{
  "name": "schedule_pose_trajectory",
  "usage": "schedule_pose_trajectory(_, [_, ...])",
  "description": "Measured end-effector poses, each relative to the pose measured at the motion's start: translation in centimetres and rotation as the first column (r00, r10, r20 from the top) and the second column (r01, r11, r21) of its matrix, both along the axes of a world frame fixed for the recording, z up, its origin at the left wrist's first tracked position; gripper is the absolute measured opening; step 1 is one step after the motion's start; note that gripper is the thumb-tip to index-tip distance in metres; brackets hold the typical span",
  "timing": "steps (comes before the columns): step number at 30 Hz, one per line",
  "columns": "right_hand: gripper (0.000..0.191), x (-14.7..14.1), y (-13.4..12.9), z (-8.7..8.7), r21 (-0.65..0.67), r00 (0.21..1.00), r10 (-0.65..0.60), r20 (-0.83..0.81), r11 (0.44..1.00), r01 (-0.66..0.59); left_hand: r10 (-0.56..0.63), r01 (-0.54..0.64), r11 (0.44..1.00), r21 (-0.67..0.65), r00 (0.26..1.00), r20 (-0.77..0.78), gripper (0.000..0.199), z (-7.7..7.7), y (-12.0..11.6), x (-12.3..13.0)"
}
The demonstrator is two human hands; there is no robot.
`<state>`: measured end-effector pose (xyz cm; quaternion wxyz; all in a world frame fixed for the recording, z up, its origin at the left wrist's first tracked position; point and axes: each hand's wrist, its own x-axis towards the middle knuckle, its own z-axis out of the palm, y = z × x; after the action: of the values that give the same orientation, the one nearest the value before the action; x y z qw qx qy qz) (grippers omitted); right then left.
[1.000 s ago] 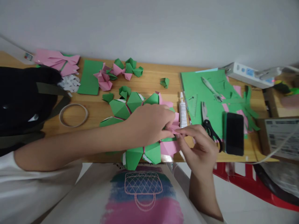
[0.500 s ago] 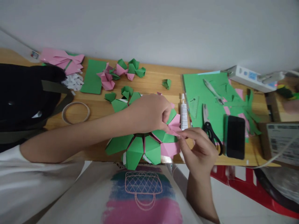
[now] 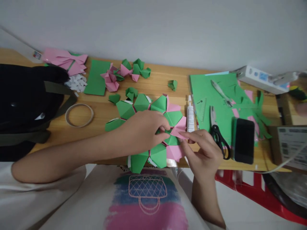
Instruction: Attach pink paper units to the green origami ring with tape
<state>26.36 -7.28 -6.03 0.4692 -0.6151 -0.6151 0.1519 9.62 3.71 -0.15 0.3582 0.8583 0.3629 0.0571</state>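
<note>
A large folded paper flower in green and pink lies in front of me at the table's front edge. My right hand pinches a folded pink paper piece at the flower's right side, between thumb and forefinger. Reaching across the flower, my left hand curls its thumb and fingers around green paper near the middle. That hand and forearm hide part of the flower's centre and left side. A white glue tube lies just beyond the right fingers.
Folded green and pink pieces lie at the back beside a green sheet. A tape ring and black bag are left. Scissors, a cutter, a phone and a power strip are right.
My left hand has let go of the pink piece and moved left and slightly down to the flower's middle. The right hand still pinches the pink piece in nearly the same place.
</note>
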Motion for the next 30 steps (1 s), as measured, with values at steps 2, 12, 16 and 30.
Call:
schedule_pose_trajectory(2, [0.032,-0.1,0.1,0.0,0.015,1.0,-0.007,-0.011,1.0,0.008,-0.025,0.024,0.999,-0.045,1.0,-0.016,0.009,0.0,-0.1,0.0])
schedule_pose_trajectory(12, [0.029,0.0,-0.2,-0.2,0.047,0.999,-0.016,0.04,0.999,0.014,-0.046,0.038,0.998,-0.059,0.991,-0.126,0.018,0.8,-1.3,0.2])
schedule_pose_trajectory(16, [0.026,-0.3,-0.3,0.1,0.078,0.99,-0.025,0.142,0.997,0.014,-0.062,0.043,0.995,-0.088,0.973,-0.223,0.02,1.4,-1.9,0.3])
schedule_pose_trajectory(30, [0.017,-1.2,-0.7,0.3,0.103,0.968,-0.087,0.237,0.993,0.064,-0.129,0.173,0.881,0.44,0.983,-0.127,0.024,1.3,-7.3,-0.9])
